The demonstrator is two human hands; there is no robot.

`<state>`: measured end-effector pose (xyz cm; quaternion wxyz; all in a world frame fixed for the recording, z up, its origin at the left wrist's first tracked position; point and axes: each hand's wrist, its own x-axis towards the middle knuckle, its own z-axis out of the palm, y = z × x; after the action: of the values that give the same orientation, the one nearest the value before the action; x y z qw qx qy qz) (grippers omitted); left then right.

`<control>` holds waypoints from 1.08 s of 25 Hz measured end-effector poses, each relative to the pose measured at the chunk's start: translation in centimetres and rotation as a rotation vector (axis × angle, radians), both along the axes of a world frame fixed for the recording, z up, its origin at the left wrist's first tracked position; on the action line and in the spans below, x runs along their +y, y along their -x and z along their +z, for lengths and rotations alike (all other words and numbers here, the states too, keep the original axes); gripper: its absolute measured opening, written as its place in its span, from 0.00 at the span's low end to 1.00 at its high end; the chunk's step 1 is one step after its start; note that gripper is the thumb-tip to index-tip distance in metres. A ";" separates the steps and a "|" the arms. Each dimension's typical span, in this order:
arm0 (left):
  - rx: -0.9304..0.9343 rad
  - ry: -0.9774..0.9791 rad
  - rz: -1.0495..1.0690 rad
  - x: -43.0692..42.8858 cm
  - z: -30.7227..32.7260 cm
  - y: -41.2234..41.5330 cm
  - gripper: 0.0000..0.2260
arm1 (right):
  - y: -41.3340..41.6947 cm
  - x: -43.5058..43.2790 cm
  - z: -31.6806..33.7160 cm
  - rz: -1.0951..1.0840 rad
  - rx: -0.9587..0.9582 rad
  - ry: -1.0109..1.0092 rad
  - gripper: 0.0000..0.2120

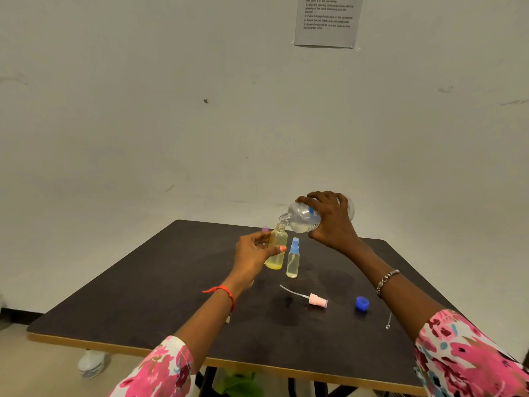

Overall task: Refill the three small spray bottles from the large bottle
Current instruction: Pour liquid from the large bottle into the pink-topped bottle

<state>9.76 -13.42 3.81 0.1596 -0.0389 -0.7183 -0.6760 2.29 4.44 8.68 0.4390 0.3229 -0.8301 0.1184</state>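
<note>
My right hand (332, 222) holds the large clear bottle (303, 217) tipped on its side, its open neck just above the mouth of a small yellow bottle (277, 246). That uncapped yellow bottle is held off the table by my left hand (254, 255). Just to its right a second small bottle with a blue spray top (293, 257) stands upright on the dark table (171, 296). A purple cap (265, 228) of a third small bottle peeks out behind my left hand; its body is hidden. A pink spray head (316, 300) with its tube lies on the table.
The large bottle's blue cap (362, 303) lies on the table at the right, with a small metal pin (388, 320) near it. A sheet of printed text (327, 21) hangs on the wall. A white bottle (91, 363) sits on the floor under the table's left corner.
</note>
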 end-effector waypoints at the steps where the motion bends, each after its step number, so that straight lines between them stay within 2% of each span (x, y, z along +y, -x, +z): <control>1: -0.003 0.002 0.001 0.0 0.0 0.0 0.23 | 0.0 0.0 0.0 0.001 -0.001 0.002 0.29; 12: -0.007 0.003 -0.006 0.1 0.1 -0.1 0.23 | 0.1 0.1 0.0 0.007 -0.017 -0.012 0.32; 27: -0.002 -0.004 -0.008 0.2 -0.3 0.0 0.22 | -0.6 0.1 -0.1 -0.016 -0.021 0.005 0.27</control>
<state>9.78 -13.25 3.52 0.1562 -0.0408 -0.7171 -0.6781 2.87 4.53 8.60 0.4319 0.3140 -0.8369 0.1202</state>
